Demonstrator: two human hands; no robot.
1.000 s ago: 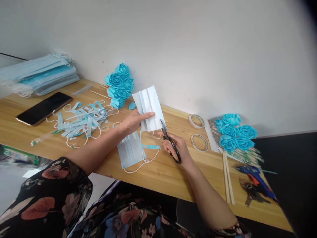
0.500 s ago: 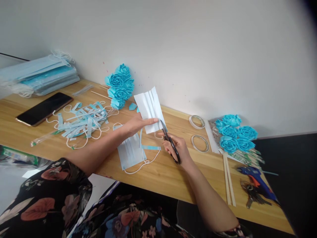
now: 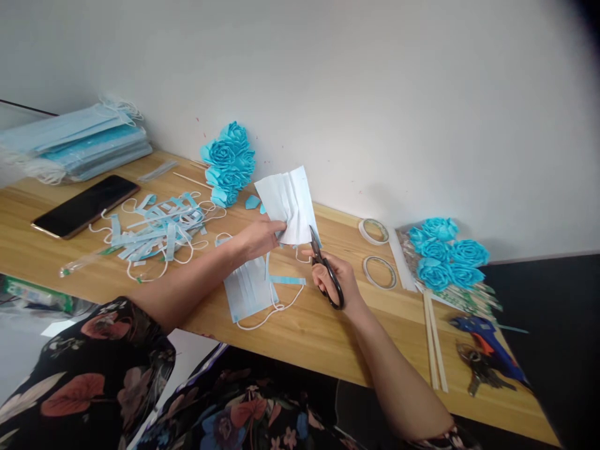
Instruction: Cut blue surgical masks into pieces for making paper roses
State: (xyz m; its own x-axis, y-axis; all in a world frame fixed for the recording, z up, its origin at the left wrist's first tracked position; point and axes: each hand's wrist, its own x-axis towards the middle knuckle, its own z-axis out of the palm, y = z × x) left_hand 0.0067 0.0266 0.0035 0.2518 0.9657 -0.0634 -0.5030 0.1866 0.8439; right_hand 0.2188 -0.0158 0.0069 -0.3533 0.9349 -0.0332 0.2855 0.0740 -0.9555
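My left hand [image 3: 263, 239] pinches the lower left part of a pleated face mask [image 3: 289, 203], white side toward me, raised above the table. In my right hand [image 3: 340, 275] is a pair of black-handled scissors [image 3: 332, 281], its blades at the mask's lower right edge. A white ear loop hangs below that corner. Under my left hand another face mask [image 3: 250, 294] lies on the wood, with a cut blue strip [image 3: 287, 280] and its white cord beside it.
To the left are a heap of cut strips and loops [image 3: 164, 228], a phone [image 3: 84, 206] and a stack of masks [image 3: 84, 140]. Blue fabric roses [image 3: 229, 164] stand by the wall. Rightward lie tape rolls [image 3: 379, 273], more roses [image 3: 435, 250], sticks [image 3: 434, 344], a glue gun [image 3: 490, 344] and keys [image 3: 485, 373].
My left thumb has drawn back to the left along the mask's lower edge. The mask has turned slightly and bunched at its pleats. The scissors stay at its right edge.
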